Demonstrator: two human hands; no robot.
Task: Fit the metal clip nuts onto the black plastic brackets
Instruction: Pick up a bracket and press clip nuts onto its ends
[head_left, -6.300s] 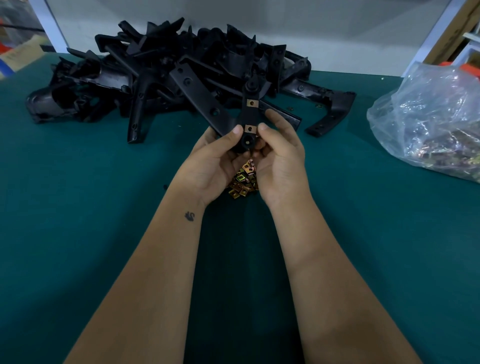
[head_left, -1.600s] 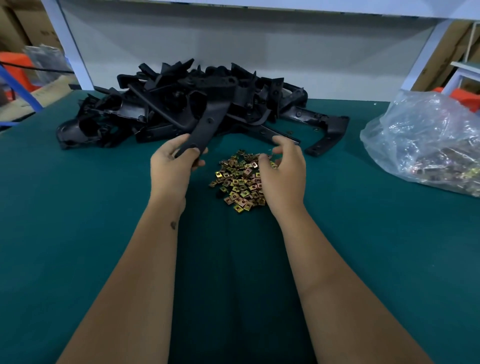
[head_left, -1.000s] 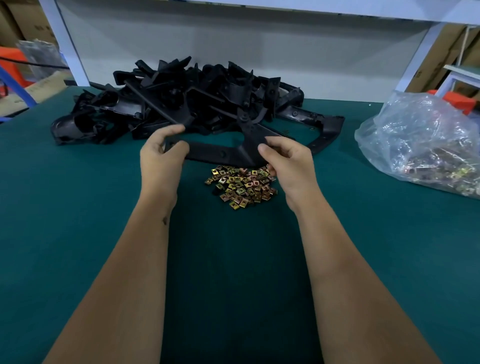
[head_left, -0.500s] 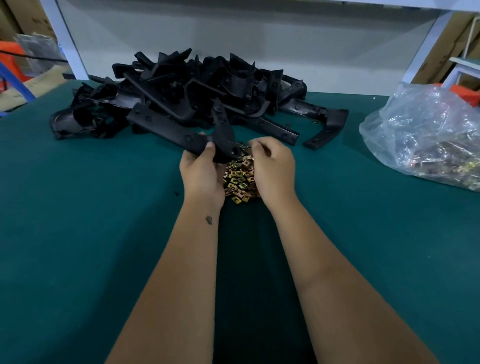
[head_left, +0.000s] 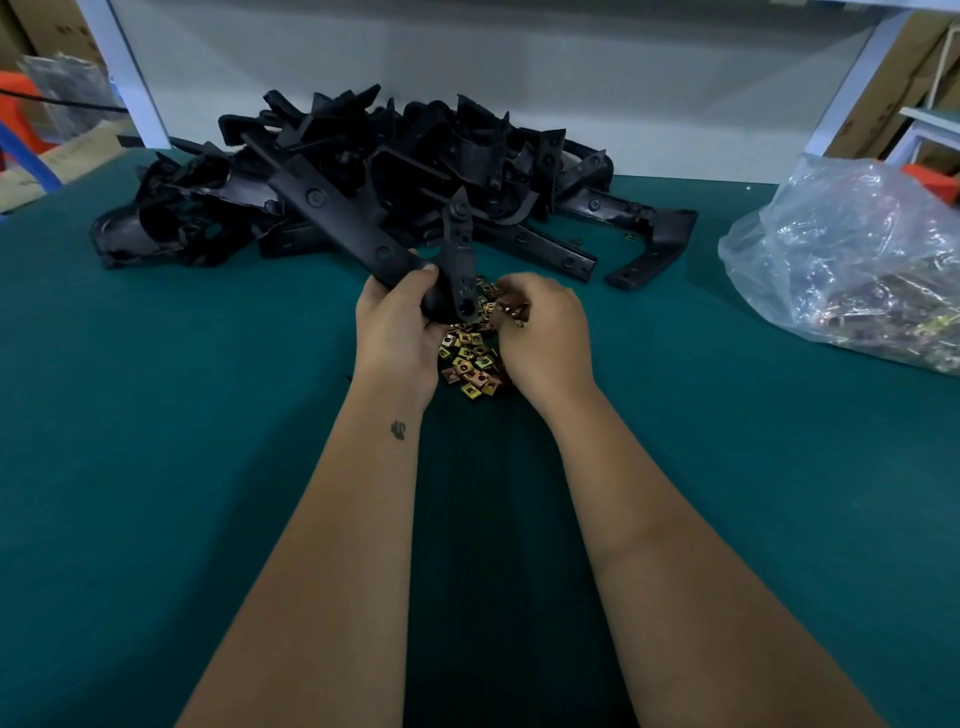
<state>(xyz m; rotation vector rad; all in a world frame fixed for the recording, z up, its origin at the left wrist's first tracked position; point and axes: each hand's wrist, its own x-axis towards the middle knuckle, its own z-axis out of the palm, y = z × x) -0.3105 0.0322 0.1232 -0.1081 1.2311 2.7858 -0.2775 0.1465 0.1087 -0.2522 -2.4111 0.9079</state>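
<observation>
My left hand (head_left: 397, 332) grips a black plastic bracket (head_left: 363, 228) at its bend, one long arm slanting up to the left and a shorter arm standing upright. A small heap of brass-coloured metal clip nuts (head_left: 470, 358) lies on the green table between my hands. Over the heap's far right side my right hand (head_left: 545, 332) has curled fingers pinching clip nuts (head_left: 514, 310). A big pile of black brackets (head_left: 374, 171) sits behind.
A clear plastic bag (head_left: 852, 260) holding more clip nuts lies at the right. A loose bracket (head_left: 652, 254) lies right of the pile. The green table (head_left: 156, 441) stretches toward me. White frame posts and cardboard boxes stand behind.
The bracket came out of the pile and toward me in my left hand, now tilted up by the nut heap. My right hand let go of it and dropped onto the clip nuts.
</observation>
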